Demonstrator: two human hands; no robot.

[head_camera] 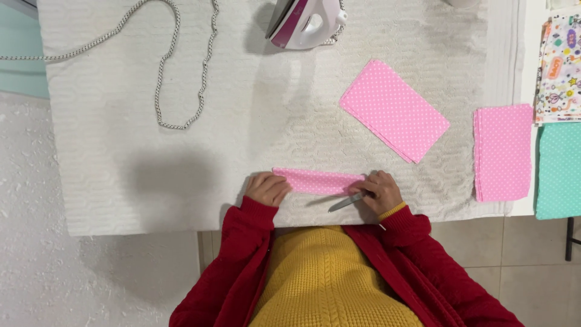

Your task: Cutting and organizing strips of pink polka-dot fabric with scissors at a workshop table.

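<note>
Left hand (266, 188) curled, knuckles up; right hand (379, 191) fingers bent downward; both forearms angled inward from the torso.

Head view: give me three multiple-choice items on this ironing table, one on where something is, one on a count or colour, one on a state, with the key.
1. Where does the iron stand?
A. at the table's far edge
B. beside the right hand
C. on the floor

2. How many pink dotted fabric pieces or stacks lie on the white pad?
A. one
B. three
C. five

3. What state is the fabric strip between the hands in?
A. crumpled in a ball
B. hanging off the table
C. folded into a narrow band, lying flat

Key: 1 A, the iron sits at the top of the view, far from both hands. 2 B, the strip, a slanted stack and a stack at the right edge. 3 C, the left hand and right hand, which also holds a thin metal tool, press its ends flat.
</note>
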